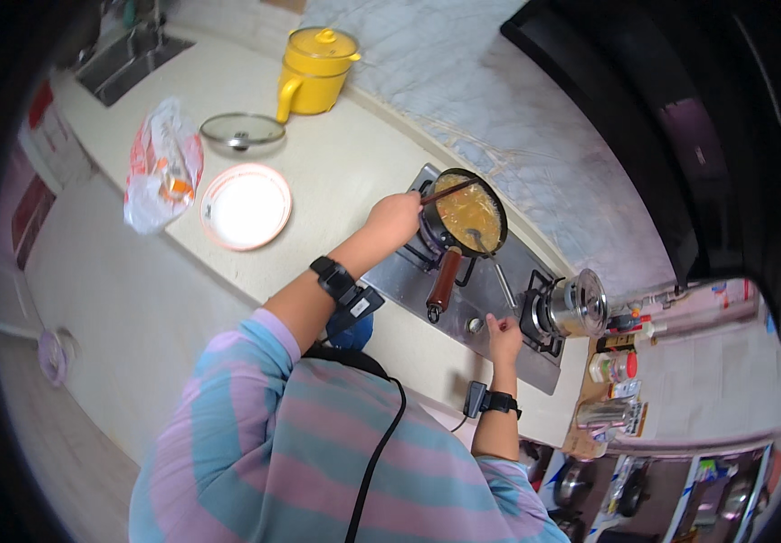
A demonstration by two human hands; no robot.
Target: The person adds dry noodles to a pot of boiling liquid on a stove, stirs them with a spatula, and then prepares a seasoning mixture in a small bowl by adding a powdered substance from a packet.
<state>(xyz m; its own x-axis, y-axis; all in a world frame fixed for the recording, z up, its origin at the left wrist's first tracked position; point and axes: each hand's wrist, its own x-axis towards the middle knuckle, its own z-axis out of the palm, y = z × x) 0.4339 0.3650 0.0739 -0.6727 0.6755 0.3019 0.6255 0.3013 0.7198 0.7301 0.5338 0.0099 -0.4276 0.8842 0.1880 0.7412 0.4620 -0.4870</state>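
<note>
My left hand (396, 220) grips a pair of dark wooden chopsticks (450, 191), whose far ends reach over a black saucepan (503, 216). Yellowish soup with noodle-like strands (462, 210) fills much of the pan, which sits on the left burner of a steel gas stove (404, 275). Its brown handle (445, 278) points towards me. A metal ladle or spoon (503, 282) leans over the pan's rim with its head in the soup. At the end of its handle is my right hand (504, 336), fingers bent; whether they hold the handle cannot be made out.
To the left stand a white bowl (246, 207), a glass lid (242, 130), a plastic bag (163, 173) and a yellow electric pot (316, 71). A lidded steel pot (570, 305) occupies the right burner. Jars (613, 366) line the right side; a black range hood (635, 136) overhangs the stove.
</note>
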